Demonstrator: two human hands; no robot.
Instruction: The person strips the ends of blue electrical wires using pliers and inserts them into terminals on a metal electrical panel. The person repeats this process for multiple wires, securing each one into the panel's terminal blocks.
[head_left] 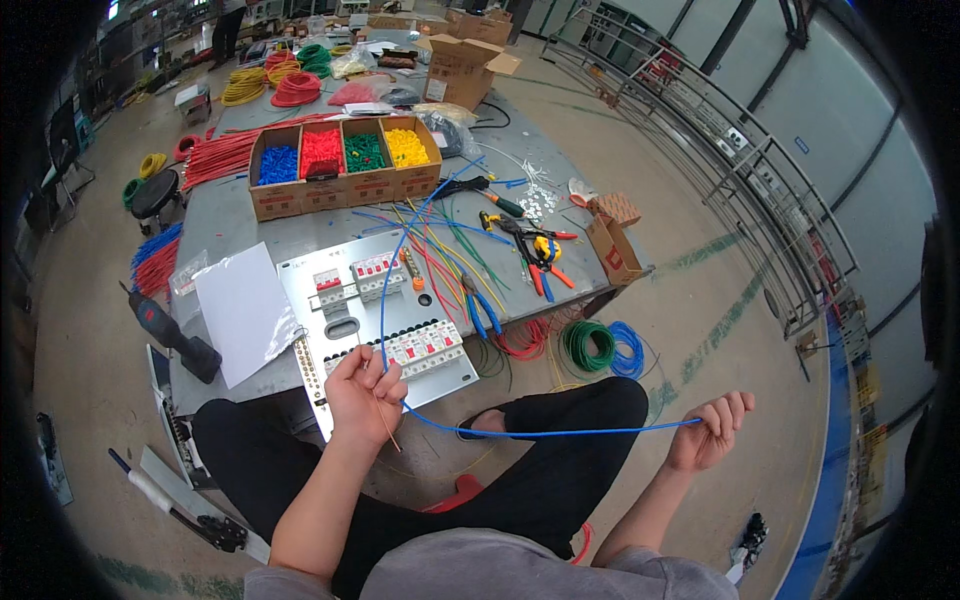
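Note:
A blue wire (560,434) stretches between my hands. My left hand (364,398) has its fingers closed around it, just in front of the metal panel (300,270). A thin copper-coloured strand (385,425) hangs below that hand. Out to the right, over the floor, my right hand (708,432) is closed on the other stretch of the blue wire, near its end. From my left hand the wire also curves up over the panel toward the box of terminals. The panel carries a row of circuit breakers (425,347), a smaller breaker group (375,275) and a brass terminal bar (308,370).
A divided cardboard box (345,190) holds coloured caps. Pliers (478,305), cutters (530,250) and loose wires lie right of the panel. A white sheet (245,310) and a cordless drill (170,330) are at left. Green wire coils (588,345) rest on the floor.

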